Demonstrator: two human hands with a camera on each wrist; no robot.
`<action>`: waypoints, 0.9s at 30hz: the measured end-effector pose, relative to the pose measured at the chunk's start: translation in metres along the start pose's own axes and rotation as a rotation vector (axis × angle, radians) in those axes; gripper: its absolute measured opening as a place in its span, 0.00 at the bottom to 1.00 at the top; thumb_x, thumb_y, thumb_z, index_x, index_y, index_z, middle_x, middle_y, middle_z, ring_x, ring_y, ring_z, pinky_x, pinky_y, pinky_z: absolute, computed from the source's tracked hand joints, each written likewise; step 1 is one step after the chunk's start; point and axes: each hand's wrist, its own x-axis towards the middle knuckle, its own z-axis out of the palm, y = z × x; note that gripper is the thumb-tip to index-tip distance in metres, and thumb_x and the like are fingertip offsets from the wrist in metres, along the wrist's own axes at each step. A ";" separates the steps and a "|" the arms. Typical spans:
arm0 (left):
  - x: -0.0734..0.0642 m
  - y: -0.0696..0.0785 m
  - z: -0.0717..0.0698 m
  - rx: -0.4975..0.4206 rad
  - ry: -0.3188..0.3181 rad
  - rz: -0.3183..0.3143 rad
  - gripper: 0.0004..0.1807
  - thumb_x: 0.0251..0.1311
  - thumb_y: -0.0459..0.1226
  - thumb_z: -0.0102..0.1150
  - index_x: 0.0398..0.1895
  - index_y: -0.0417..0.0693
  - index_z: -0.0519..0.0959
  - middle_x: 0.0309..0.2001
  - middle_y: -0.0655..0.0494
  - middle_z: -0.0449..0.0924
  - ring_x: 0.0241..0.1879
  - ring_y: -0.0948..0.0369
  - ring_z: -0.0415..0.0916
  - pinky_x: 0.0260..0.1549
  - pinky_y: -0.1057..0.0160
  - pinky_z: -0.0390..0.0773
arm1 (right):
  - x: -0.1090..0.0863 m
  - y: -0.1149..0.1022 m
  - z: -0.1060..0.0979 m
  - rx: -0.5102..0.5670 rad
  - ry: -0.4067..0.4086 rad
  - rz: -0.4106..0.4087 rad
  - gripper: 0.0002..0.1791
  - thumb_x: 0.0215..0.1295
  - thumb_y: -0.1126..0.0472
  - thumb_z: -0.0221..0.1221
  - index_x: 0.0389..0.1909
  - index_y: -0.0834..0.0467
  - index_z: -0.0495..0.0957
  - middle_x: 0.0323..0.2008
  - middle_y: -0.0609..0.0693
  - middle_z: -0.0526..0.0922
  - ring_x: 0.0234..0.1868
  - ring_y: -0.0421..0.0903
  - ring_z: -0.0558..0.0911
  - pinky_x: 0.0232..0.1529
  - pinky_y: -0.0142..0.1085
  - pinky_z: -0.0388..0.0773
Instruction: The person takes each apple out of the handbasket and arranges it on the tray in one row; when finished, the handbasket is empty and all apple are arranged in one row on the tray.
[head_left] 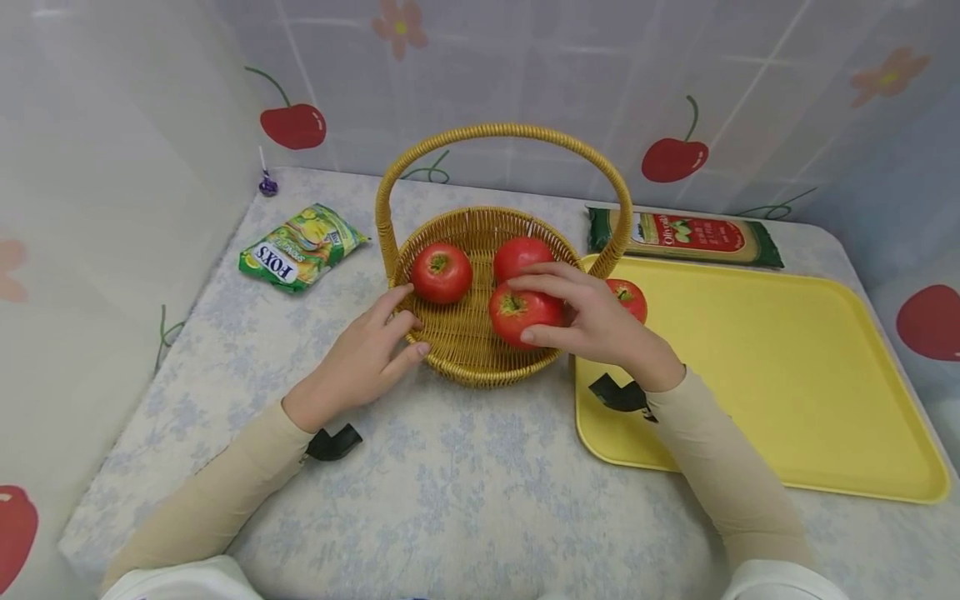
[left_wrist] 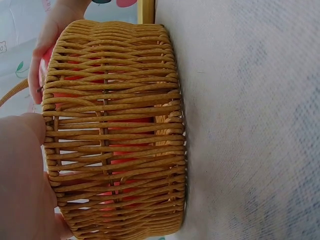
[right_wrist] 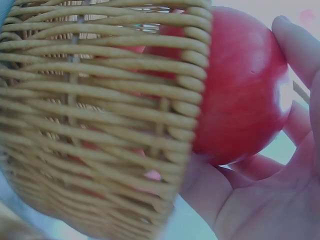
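A yellow wicker basket (head_left: 480, 375) with a tall arched handle stands on the table. Inside it, one red apple (head_left: 442, 273) sits on the left and another apple (head_left: 521, 254) at the back right. My right hand (head_left: 581, 317) holds a third apple (head_left: 517, 315) over the basket's right front part; the right wrist view shows fingers round this apple (right_wrist: 245, 85), close against the rim. My left hand (head_left: 367, 354) rests on the left rim, fingertips just over the edge. Beyond the right hand, one more apple (head_left: 628, 300) is partly hidden, at the yellow tray's left end.
The yellow tray (head_left: 780, 375) lies to the right, under my right forearm. Behind it is a long green and red noodle packet (head_left: 690, 236). A green Fox's candy bag (head_left: 300, 250) and a purple lollipop (head_left: 267, 183) lie back left. A printed curtain (head_left: 510, 75) hangs behind.
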 end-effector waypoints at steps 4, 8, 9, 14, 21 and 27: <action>0.000 0.001 0.000 -0.001 0.002 -0.002 0.17 0.74 0.48 0.55 0.46 0.41 0.78 0.75 0.35 0.60 0.71 0.38 0.66 0.65 0.40 0.71 | -0.009 -0.003 -0.008 0.000 0.010 0.022 0.32 0.57 0.55 0.75 0.64 0.49 0.79 0.68 0.53 0.74 0.68 0.52 0.72 0.53 0.49 0.84; 0.000 0.001 0.001 -0.001 0.001 -0.003 0.17 0.74 0.48 0.54 0.46 0.41 0.78 0.75 0.34 0.60 0.71 0.38 0.66 0.65 0.40 0.70 | -0.019 -0.005 -0.016 -0.006 0.028 0.028 0.32 0.57 0.57 0.75 0.64 0.50 0.79 0.67 0.53 0.75 0.64 0.51 0.75 0.46 0.39 0.86; 0.000 0.000 0.001 -0.001 0.002 -0.002 0.17 0.74 0.47 0.54 0.46 0.41 0.78 0.75 0.34 0.60 0.71 0.38 0.66 0.65 0.40 0.70 | -0.022 -0.006 -0.018 -0.007 0.036 0.023 0.32 0.57 0.58 0.75 0.64 0.51 0.79 0.67 0.53 0.75 0.64 0.51 0.76 0.45 0.36 0.85; 0.000 0.000 0.000 -0.001 -0.001 -0.004 0.16 0.73 0.46 0.56 0.46 0.40 0.78 0.74 0.34 0.60 0.71 0.38 0.66 0.66 0.40 0.70 | -0.033 -0.009 -0.029 -0.022 0.075 0.006 0.33 0.55 0.61 0.76 0.64 0.51 0.79 0.66 0.52 0.76 0.63 0.48 0.76 0.46 0.28 0.82; 0.000 0.002 -0.001 -0.006 -0.003 -0.003 0.15 0.72 0.45 0.57 0.46 0.40 0.78 0.74 0.33 0.60 0.72 0.38 0.65 0.66 0.39 0.69 | -0.053 -0.015 -0.045 -0.046 0.098 0.038 0.34 0.53 0.64 0.76 0.64 0.52 0.79 0.66 0.52 0.77 0.61 0.37 0.74 0.43 0.25 0.81; 0.000 0.002 -0.001 -0.009 -0.006 -0.008 0.15 0.72 0.45 0.57 0.46 0.41 0.78 0.75 0.34 0.60 0.72 0.38 0.64 0.67 0.39 0.69 | -0.072 -0.013 -0.056 -0.062 0.113 0.058 0.36 0.51 0.68 0.76 0.65 0.54 0.78 0.65 0.52 0.77 0.61 0.29 0.72 0.42 0.23 0.81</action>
